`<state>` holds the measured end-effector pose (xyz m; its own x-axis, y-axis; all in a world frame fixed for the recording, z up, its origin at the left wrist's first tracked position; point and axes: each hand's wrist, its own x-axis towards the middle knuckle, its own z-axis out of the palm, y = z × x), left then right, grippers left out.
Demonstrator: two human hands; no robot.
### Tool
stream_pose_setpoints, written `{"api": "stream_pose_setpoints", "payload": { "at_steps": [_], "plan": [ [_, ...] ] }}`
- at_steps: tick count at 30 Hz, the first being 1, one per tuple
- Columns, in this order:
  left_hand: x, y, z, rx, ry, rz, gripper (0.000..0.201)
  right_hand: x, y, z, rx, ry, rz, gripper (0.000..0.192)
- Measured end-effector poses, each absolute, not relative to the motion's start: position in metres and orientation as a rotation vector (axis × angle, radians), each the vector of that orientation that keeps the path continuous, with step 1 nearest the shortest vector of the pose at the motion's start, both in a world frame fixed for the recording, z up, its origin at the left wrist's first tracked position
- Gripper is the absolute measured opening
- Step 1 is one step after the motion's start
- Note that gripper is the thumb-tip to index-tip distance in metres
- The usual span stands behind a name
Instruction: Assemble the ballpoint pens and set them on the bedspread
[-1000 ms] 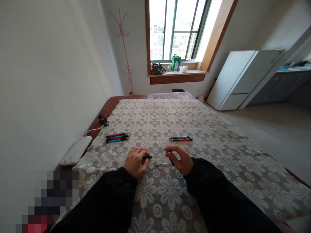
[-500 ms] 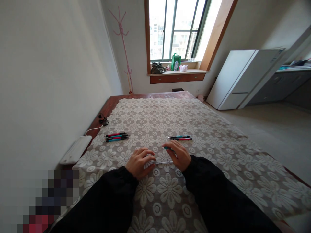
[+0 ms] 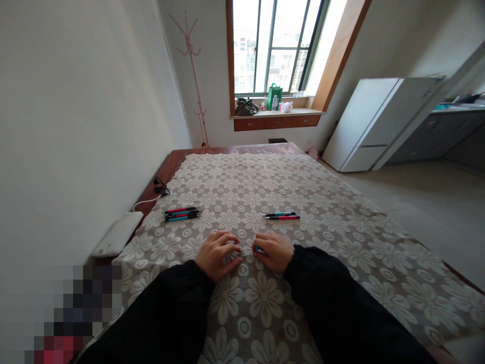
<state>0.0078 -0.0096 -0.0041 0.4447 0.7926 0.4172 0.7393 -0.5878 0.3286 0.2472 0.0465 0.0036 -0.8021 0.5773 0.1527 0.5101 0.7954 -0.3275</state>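
Centrally, the left hand (image 3: pixel 217 254) has its fingers (image 3: pixel 227 241) curled loosely, tips pinched on the near end of a thin refill (image 3: pixel 247 253); the grip itself is partly hidden. Right hand (image 3: pixel 273 250): fingers closed around a teal pen barrel (image 3: pixel 259 248), only a short teal stub showing at the fingertips. The two hands nearly touch, the refill spanning the small gap between them, just above the tablecloth (image 3: pixel 265 298).

Change from half a second ago: the right hand has drawn in toward the left and the gap has narrowed; a second ago the hands were well apart.

Tablecloth: cream lace, raised flower pattern, over a dark wooden table (image 3: pixel 178 159). Beyond the left hand, a group of pens (image 3: pixel 182 214), red, teal and black, lying side by side. Beyond the right hand, a pair of pens (image 3: pixel 281 216), one teal, one red. Both sleeves black, gathered at the cuff.
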Motion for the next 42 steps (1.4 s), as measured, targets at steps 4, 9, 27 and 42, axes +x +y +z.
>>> {"api": "stream_pose_setpoints", "payload": {
  "at_steps": [4, 9, 27, 42],
  "plan": [
    [0.008, -0.010, -0.004, 2.603, 1.356, 0.869, 0.017, 0.244, 0.045, -0.001, -0.806, -2.698, 0.383, 0.004],
    [0.009, -0.011, -0.002, 2.619, 1.338, 0.891, 0.003, 0.238, 0.040, -0.005, -0.742, -2.635, 0.372, 0.002],
    [0.004, -0.009, -0.002, 2.311, 1.662, 1.148, 0.006, 0.255, 0.056, 0.008, -0.879, -2.522, 0.348, 0.014],
    [0.004, -0.010, 0.000, 2.345, 1.697, 1.122, 0.009, 0.259, 0.057, 0.011, -0.839, -2.460, 0.286, 0.012]
  ]
}}
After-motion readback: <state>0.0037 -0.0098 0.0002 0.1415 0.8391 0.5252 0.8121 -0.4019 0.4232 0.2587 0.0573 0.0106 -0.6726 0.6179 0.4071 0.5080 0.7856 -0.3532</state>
